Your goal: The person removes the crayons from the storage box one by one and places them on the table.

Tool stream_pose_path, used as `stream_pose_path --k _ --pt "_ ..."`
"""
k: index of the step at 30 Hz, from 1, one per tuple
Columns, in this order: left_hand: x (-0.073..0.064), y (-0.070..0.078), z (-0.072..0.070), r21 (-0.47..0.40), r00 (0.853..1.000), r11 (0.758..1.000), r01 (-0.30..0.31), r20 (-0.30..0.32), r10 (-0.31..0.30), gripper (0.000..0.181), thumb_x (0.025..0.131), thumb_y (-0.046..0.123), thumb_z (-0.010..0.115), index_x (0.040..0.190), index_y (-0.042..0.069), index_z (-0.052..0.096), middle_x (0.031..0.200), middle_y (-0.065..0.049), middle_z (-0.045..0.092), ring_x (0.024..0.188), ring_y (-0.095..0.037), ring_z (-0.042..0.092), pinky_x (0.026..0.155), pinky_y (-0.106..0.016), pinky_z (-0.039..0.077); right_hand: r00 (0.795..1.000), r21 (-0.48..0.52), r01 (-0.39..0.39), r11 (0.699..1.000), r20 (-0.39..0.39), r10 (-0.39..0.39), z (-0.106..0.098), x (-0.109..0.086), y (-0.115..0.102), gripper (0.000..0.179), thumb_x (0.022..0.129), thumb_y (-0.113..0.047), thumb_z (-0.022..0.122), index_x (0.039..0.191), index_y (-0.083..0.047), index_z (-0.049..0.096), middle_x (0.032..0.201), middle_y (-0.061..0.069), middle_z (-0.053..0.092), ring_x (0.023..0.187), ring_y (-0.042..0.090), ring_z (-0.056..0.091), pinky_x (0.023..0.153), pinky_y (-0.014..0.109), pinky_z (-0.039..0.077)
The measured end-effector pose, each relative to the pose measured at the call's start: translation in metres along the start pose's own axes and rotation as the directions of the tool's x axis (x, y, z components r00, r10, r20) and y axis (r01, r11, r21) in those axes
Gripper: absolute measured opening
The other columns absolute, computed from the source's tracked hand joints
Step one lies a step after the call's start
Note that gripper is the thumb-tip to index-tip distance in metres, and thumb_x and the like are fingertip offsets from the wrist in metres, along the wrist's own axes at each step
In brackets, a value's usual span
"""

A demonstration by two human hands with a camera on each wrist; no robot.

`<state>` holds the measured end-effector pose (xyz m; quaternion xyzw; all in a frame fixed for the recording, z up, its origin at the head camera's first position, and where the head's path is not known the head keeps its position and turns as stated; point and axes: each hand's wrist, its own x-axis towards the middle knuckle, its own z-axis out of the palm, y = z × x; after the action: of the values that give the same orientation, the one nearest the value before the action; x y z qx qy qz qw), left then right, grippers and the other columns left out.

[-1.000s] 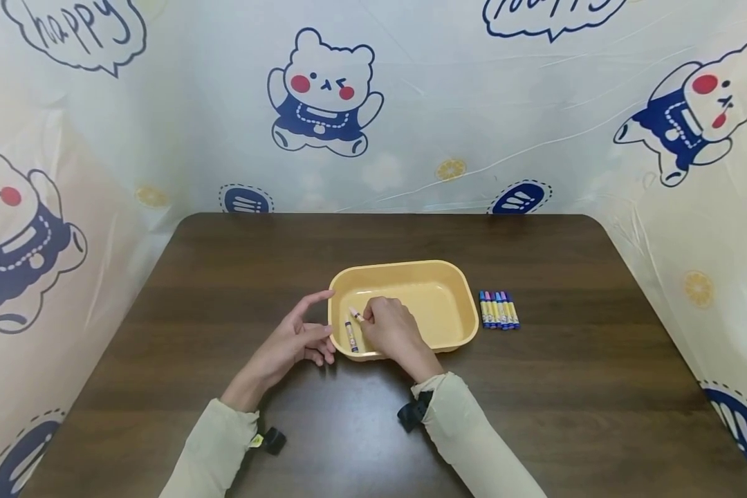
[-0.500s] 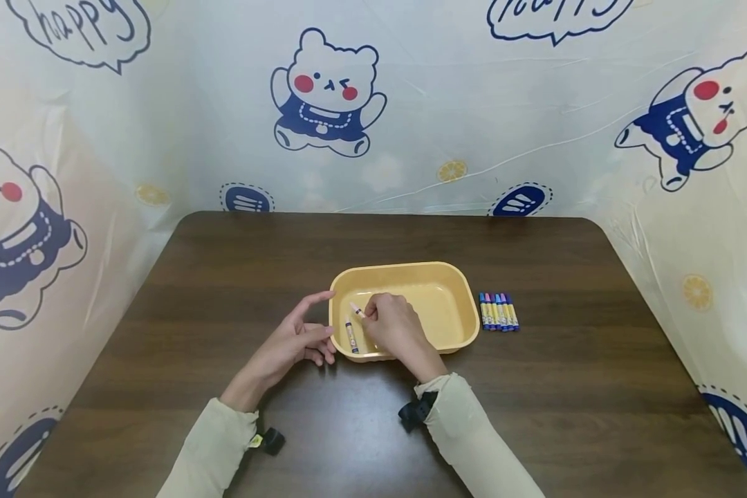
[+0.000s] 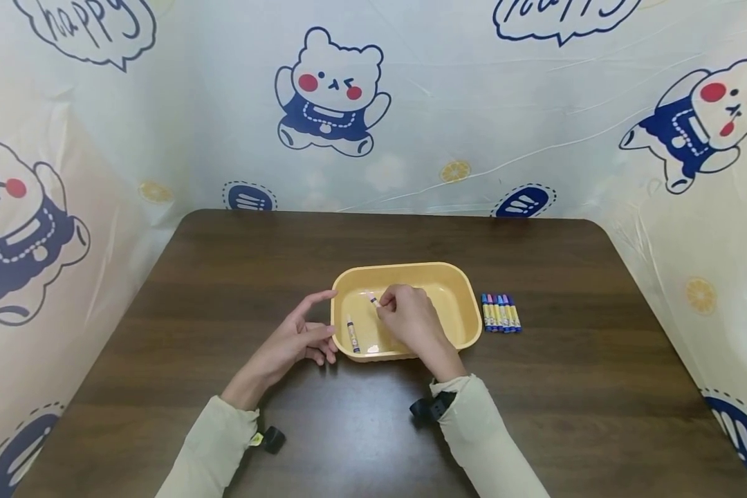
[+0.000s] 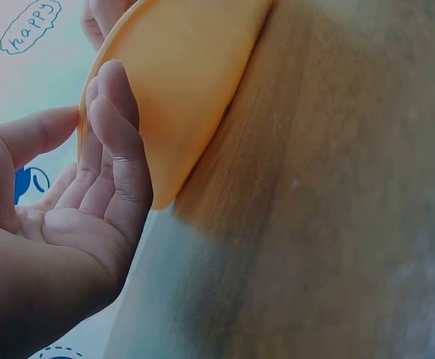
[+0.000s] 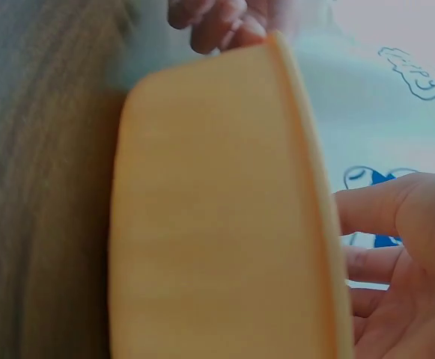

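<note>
A yellow plastic tray (image 3: 436,306) stands on the table. My left hand (image 3: 292,344) is at its left end, index finger and thumb touching the rim; in the left wrist view the left hand (image 4: 75,217) lies against the tray's outer wall. Inside the tray my right hand (image 3: 411,318) pinches a small crayon (image 3: 373,300) with a white tip, its lower part hidden by the fingers. Another white-tipped crayon (image 3: 352,337) lies near the tray's left end. In the right wrist view, the tray wall (image 5: 217,209) hides the fingertips of the right hand (image 5: 408,254).
A neat row of several crayons (image 3: 501,314) with coloured tips lies just right of the tray. The dark wooden table (image 3: 255,256) is bordered by a printed curtain (image 3: 423,104) at the back and sides.
My right hand has moved a little right and away from me inside the tray, carrying the pinched crayon off from the lying one. The left hand stays at the tray's left end.
</note>
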<state>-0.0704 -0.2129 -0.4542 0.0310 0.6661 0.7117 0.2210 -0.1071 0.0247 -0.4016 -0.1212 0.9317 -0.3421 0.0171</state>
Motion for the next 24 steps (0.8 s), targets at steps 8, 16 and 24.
stream_pose_path --k 8,16,24 --pt "0.001 0.001 0.001 0.016 1.000 1.000 0.005 -0.003 -0.005 0.062 0.099 0.015 0.061 0.149 0.035 0.031 0.082 -0.016 0.068 0.070 -0.029 0.069 0.062 -0.034 0.056 0.997 0.013 -0.051 0.999 -0.061 0.052 -0.029 -0.011 0.017 0.007 0.089 -0.014 0.073 0.085 -0.008 0.071 0.075 0.001 0.063 0.068 0.016 0.056 0.061 0.028 0.047" --pt "0.001 0.000 -0.001 0.013 1.000 1.000 0.005 0.002 -0.005 0.064 0.100 0.015 0.061 0.152 0.031 0.028 0.083 -0.015 0.068 0.070 -0.028 0.069 0.062 -0.033 0.056 0.977 0.065 -0.088 0.994 -0.191 0.099 -0.063 -0.030 0.045 0.010 0.089 -0.013 0.072 0.091 -0.004 0.072 0.081 0.006 0.068 0.074 0.019 0.062 0.068 0.033 0.052" --pt "0.001 -0.001 0.000 0.006 1.000 1.000 0.001 0.010 -0.001 0.066 0.099 0.018 0.063 0.153 0.030 0.027 0.084 -0.015 0.067 0.071 -0.027 0.068 0.062 -0.033 0.056 0.927 0.101 -0.182 0.978 -0.315 0.205 -0.089 -0.044 0.091 0.016 0.092 -0.018 0.070 0.096 -0.003 0.074 0.088 0.010 0.071 0.082 0.023 0.066 0.070 0.034 0.053"
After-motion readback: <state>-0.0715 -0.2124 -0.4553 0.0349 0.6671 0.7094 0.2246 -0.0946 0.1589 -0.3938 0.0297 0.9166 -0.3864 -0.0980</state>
